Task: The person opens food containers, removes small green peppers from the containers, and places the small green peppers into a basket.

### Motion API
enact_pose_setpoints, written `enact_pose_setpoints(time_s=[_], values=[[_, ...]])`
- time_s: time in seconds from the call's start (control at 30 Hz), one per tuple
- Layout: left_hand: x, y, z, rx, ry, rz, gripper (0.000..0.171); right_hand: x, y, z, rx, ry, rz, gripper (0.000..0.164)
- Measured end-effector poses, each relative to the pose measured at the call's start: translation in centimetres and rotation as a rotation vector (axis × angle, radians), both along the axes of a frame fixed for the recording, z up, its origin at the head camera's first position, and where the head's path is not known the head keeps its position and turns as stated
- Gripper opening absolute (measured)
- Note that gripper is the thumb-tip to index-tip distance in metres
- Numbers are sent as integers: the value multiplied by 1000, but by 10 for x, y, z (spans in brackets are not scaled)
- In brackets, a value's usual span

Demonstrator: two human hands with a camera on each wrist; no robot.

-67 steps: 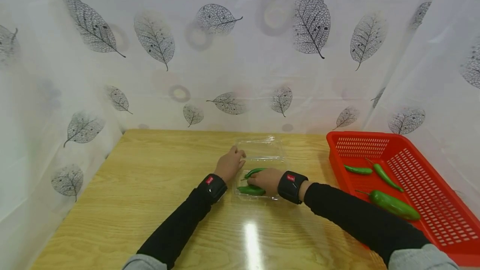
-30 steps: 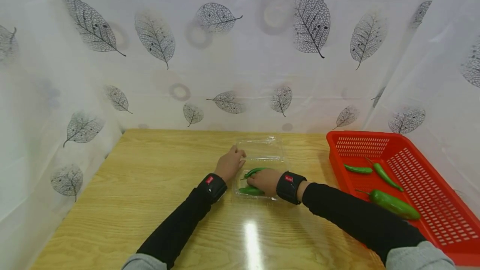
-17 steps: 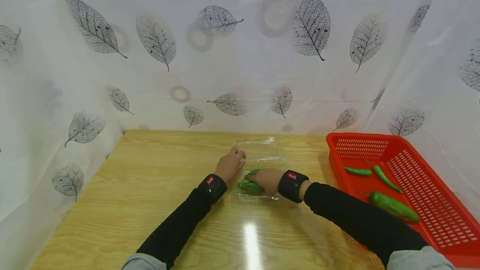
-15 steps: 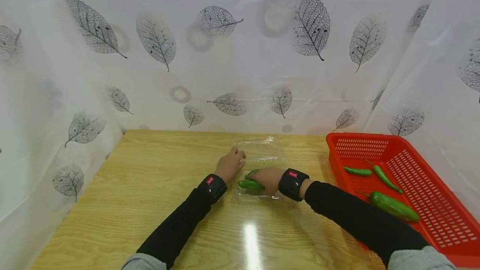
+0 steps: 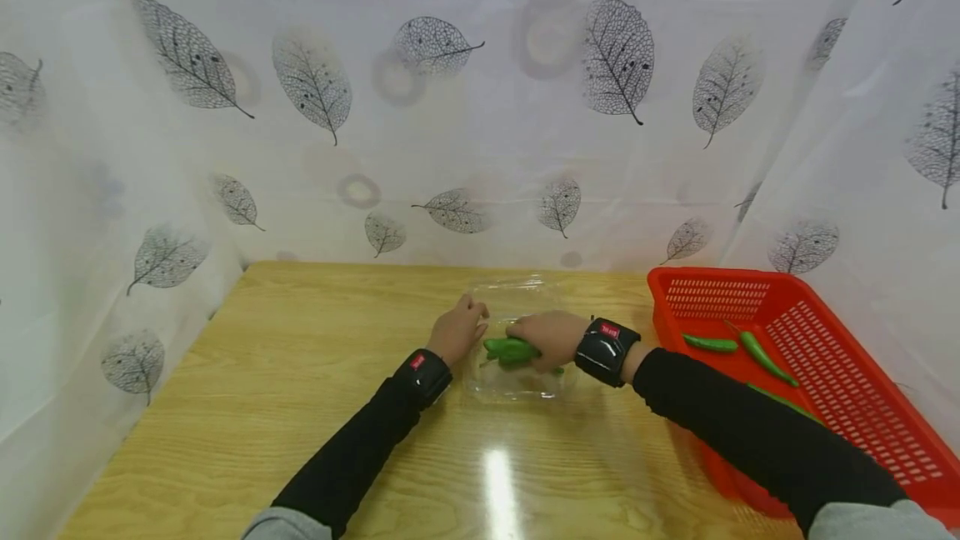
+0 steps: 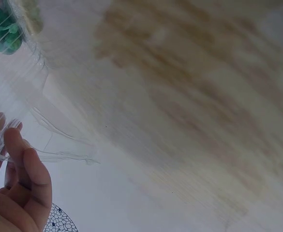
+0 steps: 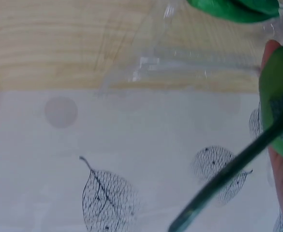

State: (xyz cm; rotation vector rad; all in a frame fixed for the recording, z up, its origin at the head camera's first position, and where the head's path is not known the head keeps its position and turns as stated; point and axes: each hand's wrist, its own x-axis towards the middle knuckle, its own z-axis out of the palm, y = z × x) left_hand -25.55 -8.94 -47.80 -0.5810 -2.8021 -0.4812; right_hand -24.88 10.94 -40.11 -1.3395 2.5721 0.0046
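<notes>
My right hand (image 5: 553,337) grips a large green chili pepper (image 5: 513,350) over a clear plastic clamshell container (image 5: 517,397). In the right wrist view, that held pepper (image 7: 276,72) points its long stem toward the camera, the palm behind it. Another green pepper (image 7: 238,8) lies in the container at the top of that view. My left hand (image 5: 456,332) pinches the container's left edge near the fold, beside the raised-back lid (image 5: 517,297). The left wrist view shows the left hand's (image 6: 18,193) thumb and fingers on the thin plastic rim (image 6: 64,155).
A red perforated basket (image 5: 660,307) stands on the right with a short green pepper (image 5: 708,343), a slim one (image 5: 767,358) and another (image 5: 783,400) partly covered by my right sleeve. A leaf-printed white curtain (image 5: 480,148) hangs behind the wooden table (image 5: 337,373).
My right hand has turned and moved slightly right and away from me, and the large pepper has shifted up with it. The left hand keeps its place on the container.
</notes>
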Motion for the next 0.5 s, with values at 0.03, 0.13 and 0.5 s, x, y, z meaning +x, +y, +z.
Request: enact_pose_setpoints(time_s=[0.03, 0.13, 0.5], values=[[0, 0, 0, 1, -4, 0, 17, 0, 2, 6, -3, 7, 5, 41], [1, -1, 0, 13, -13, 3, 18, -1, 9, 21, -13, 30, 17, 42], [2, 0, 0, 29, 17, -2, 17, -9, 45, 68, -93, 81, -8, 26]])
